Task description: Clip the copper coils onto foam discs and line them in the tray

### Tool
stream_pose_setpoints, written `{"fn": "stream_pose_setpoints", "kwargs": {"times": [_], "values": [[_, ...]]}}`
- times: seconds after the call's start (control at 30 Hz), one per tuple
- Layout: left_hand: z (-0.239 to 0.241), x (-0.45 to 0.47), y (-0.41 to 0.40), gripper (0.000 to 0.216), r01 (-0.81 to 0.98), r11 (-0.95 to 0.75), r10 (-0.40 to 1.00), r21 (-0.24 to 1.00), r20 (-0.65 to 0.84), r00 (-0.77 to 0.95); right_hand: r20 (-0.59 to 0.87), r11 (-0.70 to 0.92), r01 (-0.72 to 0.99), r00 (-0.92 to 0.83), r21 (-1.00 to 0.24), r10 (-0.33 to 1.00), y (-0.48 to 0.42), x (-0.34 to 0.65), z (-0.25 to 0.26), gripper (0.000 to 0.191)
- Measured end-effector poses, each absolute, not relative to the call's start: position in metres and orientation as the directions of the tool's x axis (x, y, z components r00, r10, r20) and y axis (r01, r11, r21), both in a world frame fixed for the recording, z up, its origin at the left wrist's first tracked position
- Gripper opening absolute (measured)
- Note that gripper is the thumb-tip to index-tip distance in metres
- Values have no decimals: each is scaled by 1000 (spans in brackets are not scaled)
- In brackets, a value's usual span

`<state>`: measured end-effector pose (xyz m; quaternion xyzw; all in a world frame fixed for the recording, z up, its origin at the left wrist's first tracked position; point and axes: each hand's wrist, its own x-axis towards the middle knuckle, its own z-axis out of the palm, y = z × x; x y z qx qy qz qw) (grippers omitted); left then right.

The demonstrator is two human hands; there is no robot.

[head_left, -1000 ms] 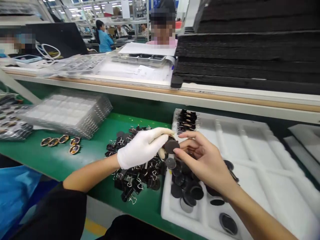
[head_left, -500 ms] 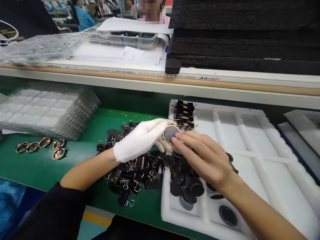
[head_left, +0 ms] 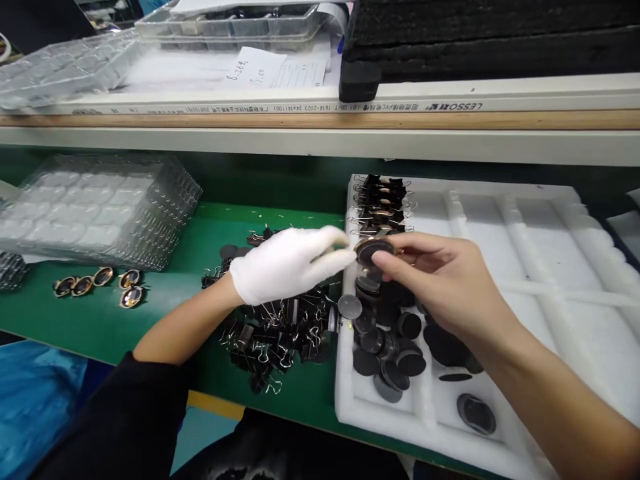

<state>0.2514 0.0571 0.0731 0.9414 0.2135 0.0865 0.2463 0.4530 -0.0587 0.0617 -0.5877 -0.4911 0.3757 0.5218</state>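
My right hand (head_left: pixel 450 280), bare, pinches a round gold-rimmed piece (head_left: pixel 374 252) with a dark disc on its face between thumb and fingers. Just left of it is my left hand (head_left: pixel 290 265) in a white glove, thumb and fingers apart with nothing seen between them. The left fingertips come close to the piece's edge; whether they touch it I cannot tell. Under the left hand lies a heap of black binder clips (head_left: pixel 285 333) with wire handles. Below the piece, loose black and grey discs (head_left: pixel 393 373) are piled in a white foam tray (head_left: pixel 425 427).
At the tray's far left corner stands a row of clipped gold-rimmed pieces (head_left: pixel 383 200). Several gold-rimmed ornaments (head_left: pixel 83 285) lie at left on the green table (head_left: pixel 30 313). Behind them is a stack of clear plastic trays (head_left: pixel 100 207). A shelf edge (head_left: pixel 300 143) crosses above.
My left hand has come off the gold-rimmed piece, which my right hand now holds tilted. My view has dipped lower, so the shelf appears higher.
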Motion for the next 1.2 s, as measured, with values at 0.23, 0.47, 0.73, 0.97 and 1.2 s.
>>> {"fn": "stream_pose_setpoints", "kwargs": {"times": [0.23,0.47,0.73,0.97,1.2], "values": [[36,256,47,20,189,-976,170,106,-170,971,189,125,228,284,-966,940,-53,468,64,15],[57,250,60,20,334,-921,324,199,-82,942,173,145,174,156,-974,972,-55,476,62,15],[69,261,43,22,209,-578,709,789,359,607,41,42,32,-35,-999,999,-59,458,57,15],[71,258,45,34,156,-619,638,770,377,672,206,196,88,136,-977,969,-58,441,50,14],[77,264,34,55,444,-736,665,511,425,614,503,381,438,205,-815,840,-72,406,45,25]]}}
